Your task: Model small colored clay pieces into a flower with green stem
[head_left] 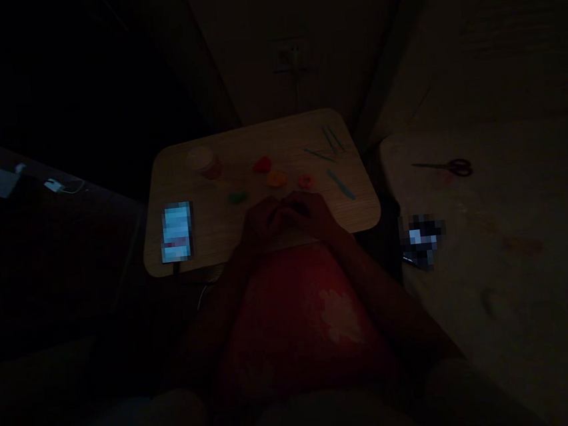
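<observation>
Hands [260, 220] [315, 213] meet by the tabletop's [203, 231] near edge, orange lump [277, 179] beyond.
Forearms [378, 284] converge, fingers [299, 199] half-curled inward; too dark to tell any hold.

light: very dim | 1 rounded wood-grain table [210, 230] | wall [249, 15] with 1 socket [290, 55]

Red lump [262, 165], orange lump [277, 179], green lump [237, 197]

Wood-look table [215, 229], rounded corners, pretty dark. Glowing phone [176, 231] sits front left, tub [203, 162] behind it, then a red lump [262, 165], orange lump [277, 179], pinkish lump [306, 182] and green lump [237, 197] mid-table, plus thin sticks [329, 140] and a teal tool [341, 184] over right.
</observation>
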A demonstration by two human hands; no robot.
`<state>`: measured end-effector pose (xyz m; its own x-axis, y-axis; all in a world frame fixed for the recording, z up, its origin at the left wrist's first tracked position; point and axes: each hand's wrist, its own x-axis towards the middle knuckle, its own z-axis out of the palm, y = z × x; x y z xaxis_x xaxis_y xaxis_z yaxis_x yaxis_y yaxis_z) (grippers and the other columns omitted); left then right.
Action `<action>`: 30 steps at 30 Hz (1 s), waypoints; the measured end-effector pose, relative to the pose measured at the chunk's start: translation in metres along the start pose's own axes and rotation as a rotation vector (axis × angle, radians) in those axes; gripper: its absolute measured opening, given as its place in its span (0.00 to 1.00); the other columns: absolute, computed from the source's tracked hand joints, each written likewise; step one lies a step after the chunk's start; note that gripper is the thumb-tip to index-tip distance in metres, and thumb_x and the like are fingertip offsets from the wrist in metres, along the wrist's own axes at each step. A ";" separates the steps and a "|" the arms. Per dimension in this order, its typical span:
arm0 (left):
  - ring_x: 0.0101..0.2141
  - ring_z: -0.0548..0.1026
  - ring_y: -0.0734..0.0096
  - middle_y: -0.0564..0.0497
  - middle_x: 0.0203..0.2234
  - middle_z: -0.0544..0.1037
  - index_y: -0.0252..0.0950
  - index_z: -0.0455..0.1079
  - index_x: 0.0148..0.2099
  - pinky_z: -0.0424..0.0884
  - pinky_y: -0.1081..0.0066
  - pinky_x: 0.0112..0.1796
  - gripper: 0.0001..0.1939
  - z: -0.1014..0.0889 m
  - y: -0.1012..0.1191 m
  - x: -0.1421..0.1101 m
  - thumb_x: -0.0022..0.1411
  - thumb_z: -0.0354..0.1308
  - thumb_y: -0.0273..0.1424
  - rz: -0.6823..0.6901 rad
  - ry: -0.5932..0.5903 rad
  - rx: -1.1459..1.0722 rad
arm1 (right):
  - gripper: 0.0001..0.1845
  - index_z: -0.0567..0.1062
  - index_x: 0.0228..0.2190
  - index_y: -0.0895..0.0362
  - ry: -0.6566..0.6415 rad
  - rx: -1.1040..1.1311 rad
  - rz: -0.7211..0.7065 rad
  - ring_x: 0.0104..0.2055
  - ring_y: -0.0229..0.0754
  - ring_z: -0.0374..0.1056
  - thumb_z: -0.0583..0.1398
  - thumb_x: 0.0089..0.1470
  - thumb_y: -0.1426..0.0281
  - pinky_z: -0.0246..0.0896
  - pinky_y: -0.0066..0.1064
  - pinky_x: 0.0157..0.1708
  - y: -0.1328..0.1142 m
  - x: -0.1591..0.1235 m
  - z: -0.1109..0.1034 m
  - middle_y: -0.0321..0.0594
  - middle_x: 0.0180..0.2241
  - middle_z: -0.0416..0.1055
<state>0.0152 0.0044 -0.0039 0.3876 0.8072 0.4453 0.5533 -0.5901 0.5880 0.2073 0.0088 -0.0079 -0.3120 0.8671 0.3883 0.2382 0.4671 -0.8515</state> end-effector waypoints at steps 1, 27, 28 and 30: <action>0.30 0.72 0.67 0.49 0.28 0.75 0.37 0.71 0.35 0.67 0.67 0.34 0.18 0.000 0.000 0.000 0.75 0.50 0.41 0.001 0.006 0.006 | 0.18 0.78 0.35 0.55 0.005 0.010 -0.004 0.31 0.40 0.68 0.61 0.65 0.53 0.59 0.33 0.34 0.000 0.000 0.000 0.38 0.31 0.76; 0.36 0.75 0.65 0.48 0.35 0.77 0.38 0.71 0.43 0.72 0.67 0.39 0.12 0.000 0.007 0.000 0.72 0.58 0.42 0.012 0.040 0.007 | 0.23 0.74 0.30 0.54 0.062 0.039 0.041 0.32 0.41 0.67 0.56 0.68 0.50 0.60 0.33 0.35 0.001 0.005 -0.001 0.38 0.28 0.74; 0.37 0.75 0.65 0.47 0.36 0.77 0.38 0.71 0.44 0.72 0.66 0.40 0.12 0.000 0.007 0.000 0.72 0.57 0.41 0.023 0.042 0.019 | 0.25 0.74 0.29 0.54 0.066 0.047 0.036 0.32 0.41 0.67 0.54 0.68 0.50 0.60 0.34 0.35 0.000 0.005 -0.001 0.38 0.28 0.73; 0.37 0.75 0.64 0.46 0.36 0.77 0.37 0.71 0.43 0.72 0.65 0.40 0.12 0.000 0.006 0.000 0.73 0.55 0.40 0.036 0.043 0.043 | 0.26 0.74 0.29 0.54 0.067 0.071 0.030 0.31 0.41 0.67 0.53 0.69 0.49 0.60 0.34 0.34 -0.001 0.004 -0.002 0.38 0.27 0.73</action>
<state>0.0187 0.0009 0.0002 0.3762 0.7836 0.4944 0.5712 -0.6163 0.5421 0.2082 0.0119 -0.0050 -0.2432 0.8913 0.3827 0.1801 0.4292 -0.8851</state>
